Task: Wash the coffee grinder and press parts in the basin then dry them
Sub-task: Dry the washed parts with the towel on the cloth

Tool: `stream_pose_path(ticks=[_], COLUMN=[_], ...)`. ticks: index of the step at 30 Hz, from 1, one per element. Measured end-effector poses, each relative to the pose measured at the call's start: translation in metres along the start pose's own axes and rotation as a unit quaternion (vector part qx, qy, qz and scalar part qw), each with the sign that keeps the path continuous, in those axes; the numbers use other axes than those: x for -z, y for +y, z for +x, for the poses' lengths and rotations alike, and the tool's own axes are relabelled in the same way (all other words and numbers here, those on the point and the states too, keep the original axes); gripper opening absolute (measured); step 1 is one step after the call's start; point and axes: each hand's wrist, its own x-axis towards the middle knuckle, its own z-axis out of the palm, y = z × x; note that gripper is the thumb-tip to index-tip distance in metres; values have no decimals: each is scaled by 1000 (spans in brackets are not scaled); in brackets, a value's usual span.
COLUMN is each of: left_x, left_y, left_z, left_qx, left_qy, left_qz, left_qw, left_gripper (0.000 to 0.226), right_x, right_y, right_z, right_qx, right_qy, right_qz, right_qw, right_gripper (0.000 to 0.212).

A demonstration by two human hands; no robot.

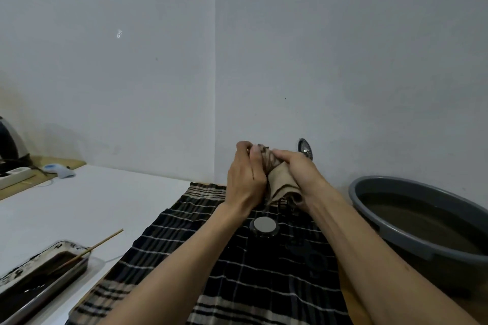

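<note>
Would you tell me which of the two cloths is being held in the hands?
The beige cloth, bunched between the left hand and right hand. The dark plaid cloth lies flat on the table.

The light is dim and even, a little cold, with soft shadows only. The wall looks grey-blue and grainy. One small bright spot shines on it. The edges bend from the wide lens, and details are soft.
</note>
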Motion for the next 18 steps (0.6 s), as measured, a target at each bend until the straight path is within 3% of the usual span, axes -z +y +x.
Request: stream_pose_path(ticks=[2, 5, 9, 18], left_x=[0, 7, 24, 34], left_y=[-5, -4, -3, 13], left_z=[1, 14, 23, 61], left_qx=[-30, -51, -70, 66], left_qy=[-27, -68, -101, -162], left_qz=[-7, 10, 41, -63], left_qw=[999, 996, 992, 983], left_gripper=[38, 43, 47, 62], right_x=[0, 1, 6, 31], right_y=[-7, -10, -29, -51], right_z=[0, -1, -2, -20], right_qx=[-26, -20, 65, 44], right_qy=[-3, 22, 88, 123], right_qz=[94, 92, 92, 73], right_qw=[995, 995, 990, 989], right_gripper=[31, 31, 36, 39])
